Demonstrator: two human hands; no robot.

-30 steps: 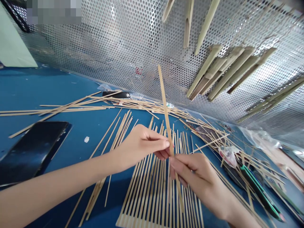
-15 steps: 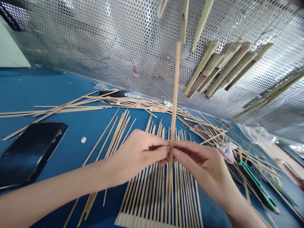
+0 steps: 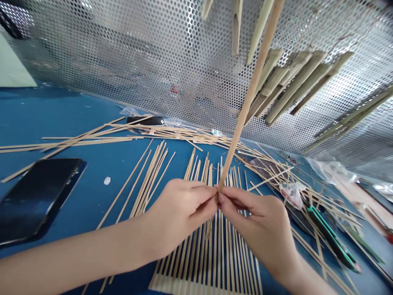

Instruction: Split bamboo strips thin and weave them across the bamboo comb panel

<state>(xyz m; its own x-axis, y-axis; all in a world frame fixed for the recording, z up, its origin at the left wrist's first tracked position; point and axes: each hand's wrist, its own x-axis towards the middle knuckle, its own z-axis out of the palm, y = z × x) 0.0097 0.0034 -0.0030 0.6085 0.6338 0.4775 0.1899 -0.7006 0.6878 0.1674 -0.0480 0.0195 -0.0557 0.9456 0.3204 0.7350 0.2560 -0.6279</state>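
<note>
One strip (image 3: pixel 242 119) has tipped rightward, fingers (image 3: pixel 231 211) of left hand (image 3: pixel 179 217) and right hand (image 3: pixel 264 227) pinching it.

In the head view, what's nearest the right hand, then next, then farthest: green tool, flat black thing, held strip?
1. Held strip: pinched in the right hand.
2. Green tool: to the hand's right.
3. Flat black thing: far left.

Cut off at the far edge: held strip (image 3: pixel 245 110); at left edge, black slab (image 3: pixel 39 196); near, row of slats (image 3: pixel 172 283). Too small to identify: white scrap (image 3: pixel 107 180).
</note>
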